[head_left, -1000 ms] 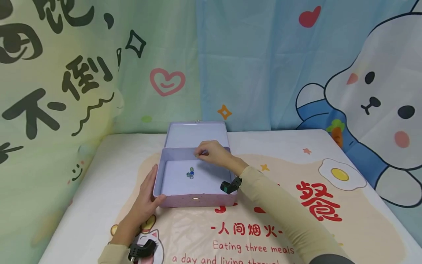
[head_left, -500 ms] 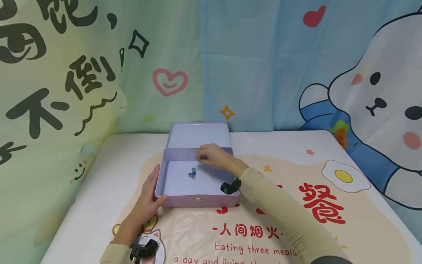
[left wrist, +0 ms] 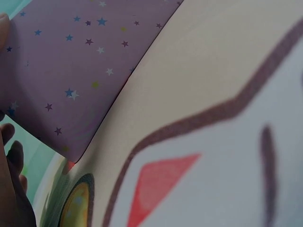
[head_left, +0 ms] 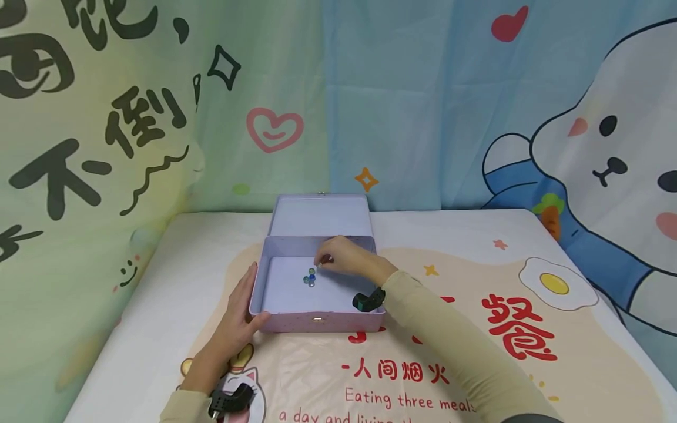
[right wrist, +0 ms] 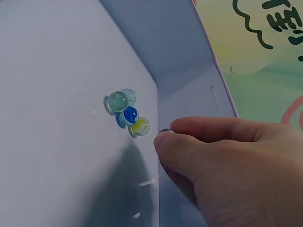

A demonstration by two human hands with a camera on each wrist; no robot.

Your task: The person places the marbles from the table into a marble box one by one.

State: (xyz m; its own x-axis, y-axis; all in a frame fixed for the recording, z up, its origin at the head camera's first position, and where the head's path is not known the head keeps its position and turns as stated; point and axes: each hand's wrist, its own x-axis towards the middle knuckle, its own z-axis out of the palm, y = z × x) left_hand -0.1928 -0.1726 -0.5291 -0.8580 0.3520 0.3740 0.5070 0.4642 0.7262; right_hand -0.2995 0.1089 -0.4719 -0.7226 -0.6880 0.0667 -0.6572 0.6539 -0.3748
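Observation:
A purple tin box [head_left: 296, 322] with a hinged lid [head_left: 321, 216] stands open on the table. Several glass marbles [right wrist: 118, 101] lie clustered on its pale floor, among them a blue one [right wrist: 129, 115] and a yellow one [right wrist: 140, 126]. Just behind them, inside the box, my right hand [head_left: 346, 255] pinches a marble [right wrist: 165, 131] between thumb and index finger; most of it is hidden. My left hand [head_left: 239, 314] rests against the box's front left corner, fingers straight along the side wall, thumb at the front. Star prints cover the outer wall in the left wrist view.
A printed tablecloth [head_left: 423, 329] covers the table, with a white border along the table's back edge. Behind it hangs a decorated curtain [head_left: 386, 117]. The raised lid leans back behind the box. Each wrist carries a black strap device [head_left: 369, 299].
My right hand has come lower and slightly nearer to the marble cluster. The left hand stays at the box corner, and the whole view has shifted a little.

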